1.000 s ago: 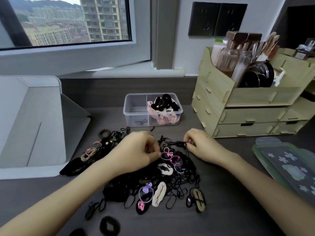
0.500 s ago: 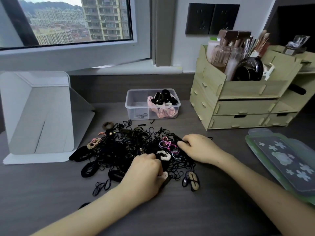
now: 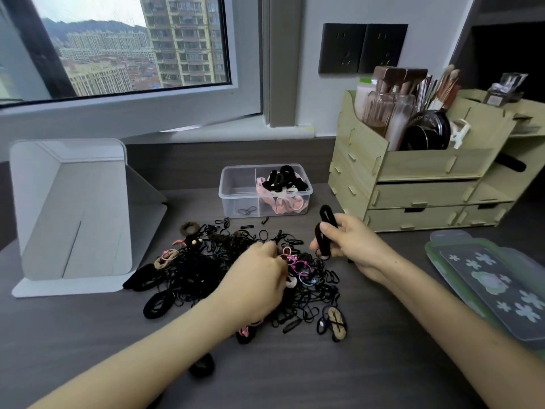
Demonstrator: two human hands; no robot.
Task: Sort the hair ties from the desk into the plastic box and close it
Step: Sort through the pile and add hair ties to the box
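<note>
A heap of hair ties (image 3: pixel 224 270), mostly thin black ones with a few pink, beige and brown, lies mid-desk. My left hand (image 3: pixel 256 278) rests on the heap with its fingers curled down into it; what they hold is hidden. My right hand (image 3: pixel 351 243) grips a thick black hair tie (image 3: pixel 324 225), lifted above the heap's right edge. Behind the heap stands the clear plastic box (image 3: pixel 236 184), open. Its right compartment holds black and pink ties (image 3: pixel 283 187). In the left one lie a few thin black ties (image 3: pixel 246 211).
A wooden organizer (image 3: pixel 413 184) with drawers and brushes stands at the back right. A white folding stand (image 3: pixel 73 214) is at the left. A green-rimmed flat lid with flower print (image 3: pixel 495 290) lies at the right desk edge. Stray ties (image 3: pixel 202 364) lie near me.
My right hand has risen from the heap with a thick black tie in its grip. My left hand has moved forward from the heap's near side to its middle.
</note>
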